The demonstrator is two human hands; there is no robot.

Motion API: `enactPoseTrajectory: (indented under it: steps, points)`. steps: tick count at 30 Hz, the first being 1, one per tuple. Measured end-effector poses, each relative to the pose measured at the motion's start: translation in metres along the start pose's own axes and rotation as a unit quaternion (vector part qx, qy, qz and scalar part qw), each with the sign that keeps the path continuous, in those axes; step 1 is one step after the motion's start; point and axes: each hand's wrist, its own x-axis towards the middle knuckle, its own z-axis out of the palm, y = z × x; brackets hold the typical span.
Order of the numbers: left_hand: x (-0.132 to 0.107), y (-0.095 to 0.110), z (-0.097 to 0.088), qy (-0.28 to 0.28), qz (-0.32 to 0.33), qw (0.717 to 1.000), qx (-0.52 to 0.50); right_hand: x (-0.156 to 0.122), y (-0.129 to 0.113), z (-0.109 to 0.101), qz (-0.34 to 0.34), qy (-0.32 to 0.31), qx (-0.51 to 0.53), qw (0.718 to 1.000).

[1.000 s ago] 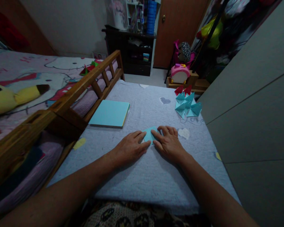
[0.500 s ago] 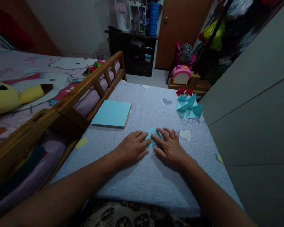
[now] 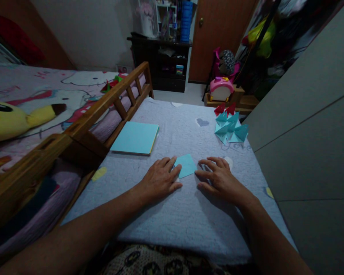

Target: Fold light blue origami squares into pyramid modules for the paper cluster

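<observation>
A small folded square of light-blue paper [image 3: 187,165] lies flat on the cloth-covered surface in front of me. My left hand [image 3: 162,175] rests at its left edge, fingers stretched out and the fingertips on the paper. On the other side, my right hand [image 3: 219,176] is spread, its index fingertip by the paper's right corner; I cannot tell whether it touches. Neither hand grips anything. Further left lies a stack of light-blue paper [image 3: 136,137], with a yellow edge showing beneath the top sheets.
Folded blue paper shapes [image 3: 231,128] stand at the right edge, with red folded paper [image 3: 225,109] behind them. A wooden rail [image 3: 111,101] borders the left side, beyond it a bed with a yellow plush toy [image 3: 23,118]. A pale cabinet panel [image 3: 312,152] rises on the right.
My right hand has slid right, off the paper, uncovering more of the square. My left hand has stayed nearly in place at its left edge.
</observation>
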Motion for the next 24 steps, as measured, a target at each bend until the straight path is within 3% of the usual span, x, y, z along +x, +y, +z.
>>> enactPoseTrajectory:
  steps: [4, 8, 11, 17, 24]
  points:
    - [0.005, -0.006, 0.007, 0.042, -0.043, 0.997, -0.057, 0.003, 0.004, 0.004, 0.007, 0.04, 0.052, 0.998]
    - [0.014, -0.012, 0.018, 0.115, -0.119, 0.98, -0.107, 0.01, -0.003, 0.019, 0.083, 0.104, 0.047, 0.99]
    - [0.019, -0.014, 0.02, 0.115, -0.126, 0.975, -0.144, 0.015, -0.012, 0.028, 0.119, 0.108, 0.032, 0.986]
    - [0.02, -0.013, 0.011, 0.11, -0.111, 0.955, -0.254, 0.019, -0.02, 0.036, 0.125, 0.096, 0.054, 0.986]
    - [0.017, -0.008, 0.004, 0.101, -0.107, 0.891, -0.429, 0.018, -0.016, 0.036, 0.108, 0.114, 0.116, 0.981]
